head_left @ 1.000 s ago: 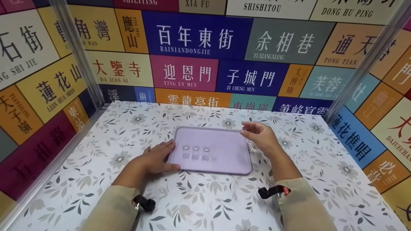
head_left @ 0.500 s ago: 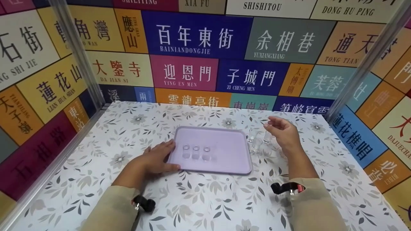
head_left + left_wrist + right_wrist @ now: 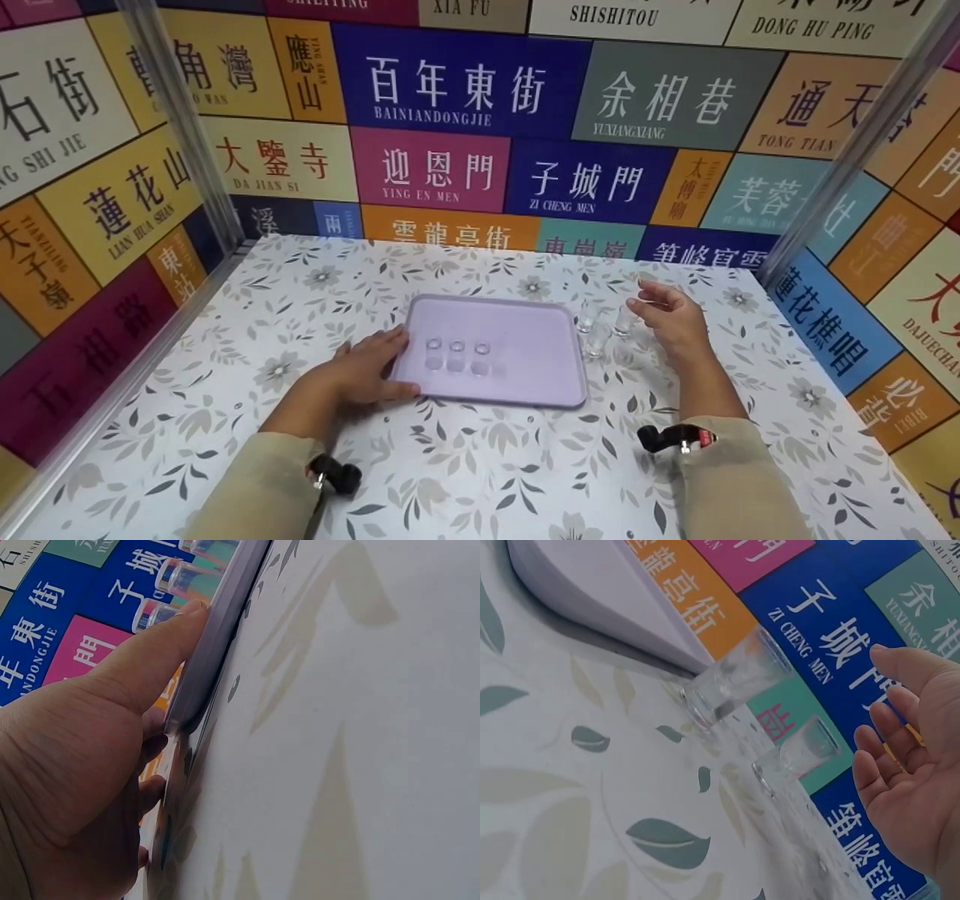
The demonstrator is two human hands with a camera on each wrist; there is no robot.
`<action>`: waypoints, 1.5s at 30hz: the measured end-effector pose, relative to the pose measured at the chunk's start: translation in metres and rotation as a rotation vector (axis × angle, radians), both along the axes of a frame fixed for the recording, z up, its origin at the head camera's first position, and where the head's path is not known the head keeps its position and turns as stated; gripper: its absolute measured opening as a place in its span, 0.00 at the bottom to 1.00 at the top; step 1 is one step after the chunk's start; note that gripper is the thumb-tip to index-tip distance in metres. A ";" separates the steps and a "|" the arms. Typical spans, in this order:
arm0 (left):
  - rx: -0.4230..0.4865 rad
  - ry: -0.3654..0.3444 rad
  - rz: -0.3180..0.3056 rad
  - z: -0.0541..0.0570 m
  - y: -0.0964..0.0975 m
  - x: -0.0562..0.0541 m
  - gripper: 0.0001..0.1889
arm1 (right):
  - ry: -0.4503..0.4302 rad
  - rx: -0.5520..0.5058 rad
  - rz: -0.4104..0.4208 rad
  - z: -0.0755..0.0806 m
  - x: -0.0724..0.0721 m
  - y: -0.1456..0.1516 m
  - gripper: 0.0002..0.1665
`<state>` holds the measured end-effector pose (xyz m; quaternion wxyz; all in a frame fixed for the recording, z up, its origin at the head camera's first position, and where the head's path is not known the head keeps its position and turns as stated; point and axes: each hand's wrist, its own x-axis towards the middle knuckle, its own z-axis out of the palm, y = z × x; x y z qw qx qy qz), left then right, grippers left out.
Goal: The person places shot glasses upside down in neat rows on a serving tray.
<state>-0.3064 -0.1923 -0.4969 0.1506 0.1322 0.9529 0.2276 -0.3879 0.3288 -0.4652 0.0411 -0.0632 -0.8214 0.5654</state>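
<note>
A lilac tray (image 3: 532, 352) lies on the table with three small clear shot glasses (image 3: 457, 356) in a row on its left half. My left hand (image 3: 369, 369) rests at the tray's near left corner, its straight thumb (image 3: 161, 645) along the rim and its fingers by the left edge. Right of the tray stand more shot glasses (image 3: 622, 320), upright and close together. Two of these glasses (image 3: 739, 679) show clearly in the right wrist view. Just to their right is my right hand (image 3: 675, 322), its fingers loosely bent with nothing between them.
White table cloth (image 3: 480, 465) with a leaf and flower print covers the table. Behind it rises a wall of coloured signs (image 3: 461, 82). Upright clear panel edges (image 3: 840, 142) stand at both back corners. Black wrist cameras (image 3: 667, 437) sit on both wrists.
My right hand has moved from the tray's far right corner outward to the right, uncovering the glasses there, then shifted slightly lower. The left hand and the three glasses on the tray stay put.
</note>
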 end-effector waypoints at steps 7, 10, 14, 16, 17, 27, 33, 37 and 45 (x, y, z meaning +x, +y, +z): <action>-0.002 0.000 0.007 -0.001 -0.002 0.000 0.63 | -0.049 -0.013 0.020 -0.013 -0.006 0.002 0.44; -0.004 0.006 0.004 -0.001 -0.002 0.000 0.62 | -0.092 -0.019 0.050 -0.021 -0.007 0.002 0.48; -0.009 0.009 -0.004 -0.001 -0.002 0.001 0.62 | -0.127 0.021 0.075 -0.033 -0.008 0.001 0.49; -0.010 0.007 -0.004 -0.001 -0.002 0.001 0.62 | -0.122 0.040 0.071 -0.037 -0.008 0.000 0.46; -0.007 0.006 -0.005 -0.001 -0.002 0.001 0.62 | -0.119 0.057 0.069 -0.038 -0.008 0.000 0.44; -0.007 -0.007 -0.005 0.001 -0.001 0.001 0.61 | -0.108 0.224 0.071 -0.043 -0.009 0.001 0.37; -0.010 -0.009 0.000 0.001 0.000 0.001 0.62 | -0.108 0.262 0.060 -0.043 -0.010 0.002 0.37; -0.012 -0.009 0.004 0.001 0.000 0.000 0.63 | -0.089 0.194 0.017 -0.042 -0.009 0.000 0.37; -0.012 0.013 -0.011 -0.002 -0.001 0.000 0.62 | -0.067 -0.023 -0.062 -0.036 -0.008 -0.004 0.32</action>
